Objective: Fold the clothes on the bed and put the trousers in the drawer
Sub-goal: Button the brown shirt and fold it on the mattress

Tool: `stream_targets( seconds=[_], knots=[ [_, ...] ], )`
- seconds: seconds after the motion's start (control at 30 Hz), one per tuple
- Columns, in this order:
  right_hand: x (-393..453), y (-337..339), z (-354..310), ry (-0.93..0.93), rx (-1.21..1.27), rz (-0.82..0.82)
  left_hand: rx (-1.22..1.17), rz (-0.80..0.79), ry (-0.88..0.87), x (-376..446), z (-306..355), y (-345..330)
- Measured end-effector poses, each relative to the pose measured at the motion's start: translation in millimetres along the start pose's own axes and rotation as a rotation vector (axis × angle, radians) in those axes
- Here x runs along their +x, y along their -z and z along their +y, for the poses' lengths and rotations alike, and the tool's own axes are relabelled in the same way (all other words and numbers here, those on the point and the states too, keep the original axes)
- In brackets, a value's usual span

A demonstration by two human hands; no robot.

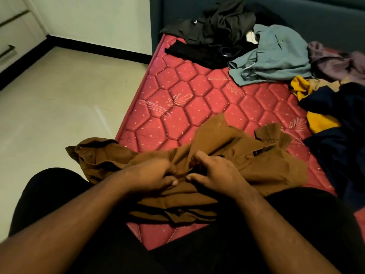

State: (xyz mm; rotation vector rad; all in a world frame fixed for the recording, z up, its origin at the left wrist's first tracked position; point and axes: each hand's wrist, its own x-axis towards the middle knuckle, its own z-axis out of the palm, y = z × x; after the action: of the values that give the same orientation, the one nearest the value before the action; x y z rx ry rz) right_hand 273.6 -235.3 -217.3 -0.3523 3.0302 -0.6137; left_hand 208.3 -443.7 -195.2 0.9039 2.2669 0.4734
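Observation:
A crumpled brown garment (pixel 227 147) lies across the near corner of the red quilted mattress (pixel 187 107), one end hanging over the left edge. My left hand (pixel 152 177) and my right hand (pixel 215 171) sit side by side at its middle, each pinching a fold of the brown cloth. Farther back lie a black garment (pixel 213 30), a grey-blue garment (pixel 276 56), a mauve one (pixel 339 62) and a navy and yellow heap (pixel 331 115). White drawers (pixel 11 36) stand at the far left.
My legs in black cloth (pixel 59 194) fill the bottom of the view at the bed's corner. Pale floor tiles (pixel 59 107) spread to the left. A dark teal headboard (pixel 306 14) rises behind the clothes.

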Motion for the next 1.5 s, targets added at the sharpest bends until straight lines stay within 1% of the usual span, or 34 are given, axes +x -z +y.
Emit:
stream_targets(
  seconds=[0.03,0.07,0.1,0.17,0.23,0.27,0.3,0.33,0.37,0.4,0.43,0.47,0.5,0.57,0.63,0.67,0.7,0.77,0.87,0.9,0.97,1.07,1.23,1.37,1.5],
  knots=[
    [1.8,5.9,6.2,-0.051,-0.023,-0.107,0.035,-0.038,0.031,-7.2,-9.3,-1.5],
    [2.1,11.9,12.9,-0.1,-0.005,-0.174,0.058,-0.066,0.073,-13.7,-17.9,-1.4],
    [2.0,17.2,18.5,-0.136,0.045,-0.203,0.053,-0.074,0.117,-18.7,-25.3,0.8],
    [-2.1,22.6,24.6,-0.172,0.12,-0.22,-0.022,-0.061,0.187,-23.3,-31.1,7.4],
    [-7.6,21.2,23.7,-0.168,0.065,-0.242,-0.025,-0.04,0.241,-25.2,-25.1,12.9],
    [-9.9,19.0,22.3,-0.161,0.018,-0.232,0.036,-0.022,0.255,-26.7,-17.0,15.6],
    [-10.3,16.9,21.1,-0.148,-0.029,-0.195,0.142,0.037,0.249,-26.0,-8.0,18.2],
    [-9.6,14.5,19.9,-0.124,-0.056,-0.143,0.244,0.162,0.223,-24.1,3.8,19.2],
    [-7.7,12.9,18.9,-0.089,-0.053,-0.089,0.265,0.336,0.159,-17.9,15.4,17.4],
    [-5.9,12.1,17.0,-0.056,-0.013,-0.032,0.143,0.514,0.055,-10.1,27.1,14.7],
    [-4.4,11.3,15.6,-0.037,0.047,0.018,-0.022,0.618,-0.04,-1.2,37.9,11.1],
    [-4.1,10.6,14.8,-0.03,0.107,0.062,-0.131,0.637,-0.087,8.3,45.4,6.2],
    [-4.1,10.5,15.0,-0.029,0.157,0.1,-0.172,0.591,-0.075,17.6,47.3,-0.2],
    [-5.5,10.0,19.0,-0.017,0.208,0.15,-0.111,0.463,0.033,31.1,36.9,-17.0],
    [-5.4,10.1,21.4,0.042,0.192,0.18,-0.112,0.434,0.118,34.9,19.3,-25.7],
    [-4.2,11.3,22.2,0.063,0.184,0.189,-0.177,0.448,0.135,35.6,12.4,-27.8],
    [-1.8,11.7,22.6,0.069,0.183,0.193,-0.29,0.461,0.142,35.6,7.6,-28.5],
    [2.1,10.4,21.4,0.068,0.175,0.19,-0.607,0.472,0.128,33.7,5.2,-26.4],
    [5.0,5.3,17.9,0.057,0.099,0.132,-1.036,0.433,0.146,28.4,10.1,-21.7],
    [5.5,4.3,16.2,0.045,0.08,0.118,-1.13,0.412,0.149,27.7,11.5,-22.1],
    [5.9,3.2,14.4,0.017,0.06,0.108,-1.231,0.385,0.148,28.0,14.0,-22.9],
    [5.2,4.0,13.0,0.036,0.055,0.14,-1.282,0.374,0.149,28.5,15.8,-22.4],
    [6.2,3.4,11.0,0.116,0.165,0.386,-1.253,0.39,0.131,32.1,17.8,-23.7],
    [5.6,-2.4,15.2,0.121,0.24,0.363,-1.254,0.389,0.122,33.8,17.8,-28.8],
    [7.9,-4.3,14.0,0.111,0.234,0.322,-1.274,0.426,0.088,33.5,14.3,-33.5]
  ],
)
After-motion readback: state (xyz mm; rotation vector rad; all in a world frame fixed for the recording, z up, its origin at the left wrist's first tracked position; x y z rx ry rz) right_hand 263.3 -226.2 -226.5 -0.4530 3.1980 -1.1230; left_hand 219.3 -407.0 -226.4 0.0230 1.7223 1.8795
